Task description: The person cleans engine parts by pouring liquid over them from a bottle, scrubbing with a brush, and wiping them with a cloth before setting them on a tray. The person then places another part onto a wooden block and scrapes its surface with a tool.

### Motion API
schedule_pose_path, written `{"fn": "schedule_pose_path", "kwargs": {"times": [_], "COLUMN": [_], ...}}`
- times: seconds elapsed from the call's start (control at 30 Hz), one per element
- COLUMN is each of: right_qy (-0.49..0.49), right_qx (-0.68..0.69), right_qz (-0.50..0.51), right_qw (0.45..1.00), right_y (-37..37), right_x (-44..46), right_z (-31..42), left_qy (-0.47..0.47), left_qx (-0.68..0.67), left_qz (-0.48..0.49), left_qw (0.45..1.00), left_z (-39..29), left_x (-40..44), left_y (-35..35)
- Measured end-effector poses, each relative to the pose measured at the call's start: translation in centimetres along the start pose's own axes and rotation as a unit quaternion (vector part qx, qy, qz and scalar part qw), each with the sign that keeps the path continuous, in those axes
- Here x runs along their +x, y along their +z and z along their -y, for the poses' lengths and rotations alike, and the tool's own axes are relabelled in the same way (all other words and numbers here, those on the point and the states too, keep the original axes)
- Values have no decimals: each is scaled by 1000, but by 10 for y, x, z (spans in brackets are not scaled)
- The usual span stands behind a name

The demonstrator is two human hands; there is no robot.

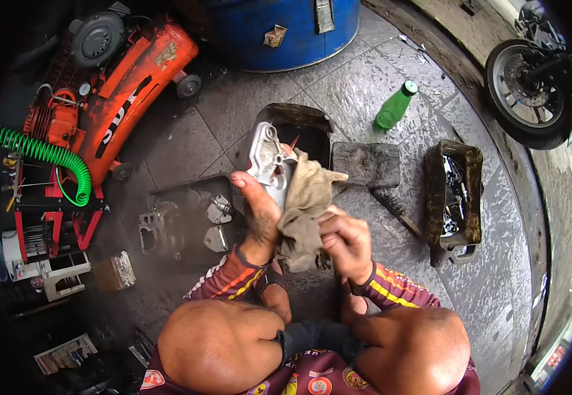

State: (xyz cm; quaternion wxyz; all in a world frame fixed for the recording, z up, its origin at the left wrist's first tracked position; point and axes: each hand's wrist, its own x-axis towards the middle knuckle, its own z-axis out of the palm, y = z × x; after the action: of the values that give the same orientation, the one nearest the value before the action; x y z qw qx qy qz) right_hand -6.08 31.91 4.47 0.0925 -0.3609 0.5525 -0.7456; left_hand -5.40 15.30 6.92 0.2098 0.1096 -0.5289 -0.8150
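Observation:
My left hand (261, 209) is closed around a silver metal engine cover (264, 153), its thumb raised along the near side. A grey-brown rag (305, 217) hangs over the right side of the cover and hides part of it and the left fingers. My right hand (348, 240) grips the lower right of the rag with bent fingers. Beyond the cover lies a dark open container (315, 117), cut from a plastic can. Left of my hands, a dark tray (193, 187) holds several metal engine parts (217, 238).
A green bottle (394, 108) stands beyond a dark block (365, 164), with a brush-like tool (396, 212) nearby. On the right is a cut-open can (435, 191) with small metal parts. A red compressor (131, 99), blue drum (286, 39) and motorcycle wheel (529, 92) surround the tiled floor.

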Motion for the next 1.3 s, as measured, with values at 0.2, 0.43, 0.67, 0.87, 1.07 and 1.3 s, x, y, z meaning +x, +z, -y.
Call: {"fn": "schedule_pose_path", "kwargs": {"times": [0.2, 0.43, 0.67, 0.87, 1.07, 1.3], "right_qy": [175, 164, 89, 107, 83, 33], "right_qx": [100, 112, 38, -111, -15, 2], "right_qz": [-101, -218, -313, -307, -245, -198], "right_qw": [974, 955, 945, 939, 966, 980], "right_y": [14, -7, 3, -38, -8, 23], "right_x": [-6, -1, -28, -4, -35, -41], "right_z": [3, 5, -43, 19, -24, -35], "left_qy": [125, 83, -183, -126, 17, -38], "left_qx": [77, 151, 209, 275, 316, 45], "left_qz": [147, 248, 376, 195, 120, 37], "left_qw": [978, 953, 884, 933, 941, 998], "left_z": [-7, -2, 37, 52, 53, 11], "left_x": [0, 7, -54, -39, -17, -20], "left_y": [30, 35, -8, -47, -82, -20]}}
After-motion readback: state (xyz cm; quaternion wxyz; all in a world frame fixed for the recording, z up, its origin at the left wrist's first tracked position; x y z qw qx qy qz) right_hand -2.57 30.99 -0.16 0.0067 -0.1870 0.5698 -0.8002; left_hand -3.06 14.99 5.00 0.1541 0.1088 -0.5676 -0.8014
